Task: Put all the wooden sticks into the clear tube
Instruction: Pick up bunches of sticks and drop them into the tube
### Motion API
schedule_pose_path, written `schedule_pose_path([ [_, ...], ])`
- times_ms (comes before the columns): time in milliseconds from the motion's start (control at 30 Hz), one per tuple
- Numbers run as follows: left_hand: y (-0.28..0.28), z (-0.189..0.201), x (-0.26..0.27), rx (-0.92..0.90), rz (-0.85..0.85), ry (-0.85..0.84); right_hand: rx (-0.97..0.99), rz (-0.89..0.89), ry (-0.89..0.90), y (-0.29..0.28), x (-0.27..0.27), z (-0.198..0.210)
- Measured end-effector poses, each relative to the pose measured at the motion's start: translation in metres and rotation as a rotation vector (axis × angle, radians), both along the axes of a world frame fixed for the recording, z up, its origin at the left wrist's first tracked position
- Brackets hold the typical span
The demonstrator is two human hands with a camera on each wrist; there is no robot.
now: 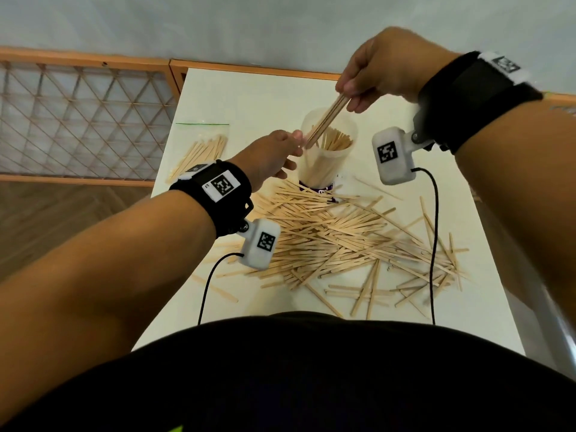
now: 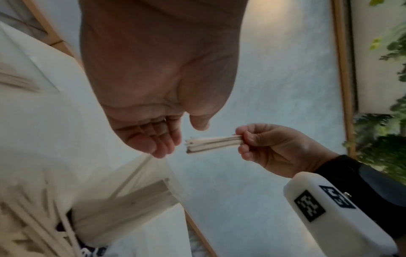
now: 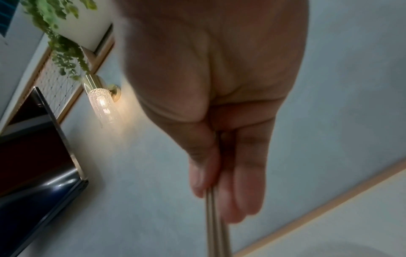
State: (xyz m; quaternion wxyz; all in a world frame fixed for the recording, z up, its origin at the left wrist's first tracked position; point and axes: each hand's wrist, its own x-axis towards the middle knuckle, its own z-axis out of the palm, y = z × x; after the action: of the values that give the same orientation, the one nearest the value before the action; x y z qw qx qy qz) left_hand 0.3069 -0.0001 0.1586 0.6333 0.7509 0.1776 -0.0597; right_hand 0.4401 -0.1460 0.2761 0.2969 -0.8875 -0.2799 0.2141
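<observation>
My right hand [image 1: 352, 92] pinches a small bundle of wooden sticks [image 1: 327, 120] by its upper end. The bundle slants down-left over the mouth of the clear tube [image 1: 327, 151], which stands upright and holds several sticks. My left hand [image 1: 280, 154] hovers at the tube's left rim, close to the bundle's lower end. In the left wrist view the left hand [image 2: 175, 137] has loosely curled fingers and holds nothing, with a small gap to the bundle [image 2: 211, 143] held by the right hand [image 2: 243, 142]. The right wrist view shows the right hand [image 3: 211, 184] clamping the bundle [image 3: 216, 226].
A big loose pile of sticks [image 1: 343, 244] covers the white table [image 1: 237, 98] in front of the tube. A clear plastic bag with more sticks [image 1: 202, 148] lies at the left edge. Wrist camera cables [image 1: 433, 238] hang over the pile. A lattice wooden panel [image 1: 84, 120] stands to the left.
</observation>
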Motion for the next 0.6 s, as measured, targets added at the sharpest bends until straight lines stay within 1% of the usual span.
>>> schedule_pose_path([
  [67,0.012,-0.014,0.000,0.025,0.048,0.084,-0.070,-0.035,-0.131,0.006,0.012,0.001],
  [133,0.022,-0.031,-0.003,0.052,0.056,0.166,-0.149,-0.026,-0.210,0.014,0.019,-0.008],
  [200,0.028,-0.044,-0.007,0.073,0.059,0.231,-0.270,0.032,-0.288,0.025,0.023,-0.026],
  [333,0.035,-0.062,-0.017,0.108,0.034,0.300,-0.456,0.172,-0.373,0.045,0.018,-0.071],
  [400,0.038,-0.069,-0.022,0.138,0.011,0.336,-0.532,0.201,-0.378,0.052,0.017,-0.092],
  [500,0.042,-0.074,-0.027,0.171,-0.005,0.381,-0.654,0.284,-0.327,0.054,0.017,-0.106],
  [533,0.043,-0.075,-0.027,0.175,-0.005,0.392,-0.650,0.266,-0.301,0.053,0.016,-0.106],
  [600,0.042,-0.076,-0.028,0.188,-0.010,0.405,-0.546,0.199,-0.260,0.047,0.019,-0.101],
])
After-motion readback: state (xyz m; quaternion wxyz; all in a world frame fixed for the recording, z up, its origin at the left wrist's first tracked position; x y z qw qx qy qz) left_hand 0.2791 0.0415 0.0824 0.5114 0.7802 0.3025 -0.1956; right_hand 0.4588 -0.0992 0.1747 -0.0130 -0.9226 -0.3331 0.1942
